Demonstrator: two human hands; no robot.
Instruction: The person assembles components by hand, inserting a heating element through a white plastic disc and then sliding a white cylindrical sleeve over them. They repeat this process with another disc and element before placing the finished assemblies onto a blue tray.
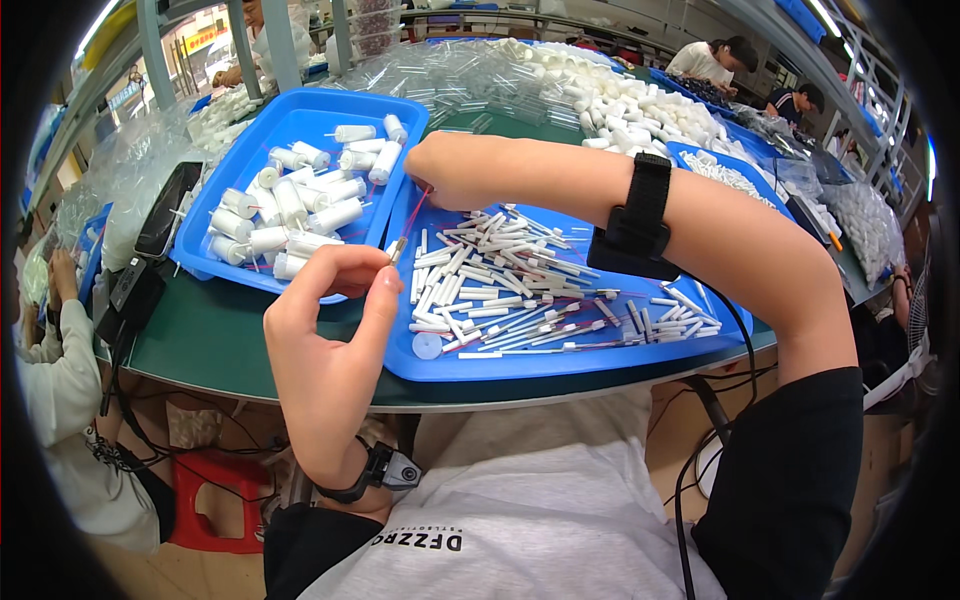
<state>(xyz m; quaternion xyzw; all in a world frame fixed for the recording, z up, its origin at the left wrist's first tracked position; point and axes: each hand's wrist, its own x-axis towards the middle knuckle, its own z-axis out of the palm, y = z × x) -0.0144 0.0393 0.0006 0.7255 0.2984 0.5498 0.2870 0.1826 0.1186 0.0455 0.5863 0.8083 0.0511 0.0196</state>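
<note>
My left hand (335,325) pinches a short, thin metallic-looking piece (397,248) between thumb and forefinger, above the gap between two blue trays. A red wire or thread (413,215) rises from that piece to my right hand (445,172). The right hand is closed around the wire, with most of its fingers turned away from view. Under my right arm, the right blue tray (480,370) holds many thin white tubes (480,262), some with metal pins and red threads. A round translucent white cap (427,346) lies in its near left corner.
The left blue tray (415,108) holds white cylinders (290,205) with pins. Behind are clear plastic tubes (470,85) and a heap of white parts (640,100). A black box with cables (135,290) stands at the left edge. Other people work around the benches.
</note>
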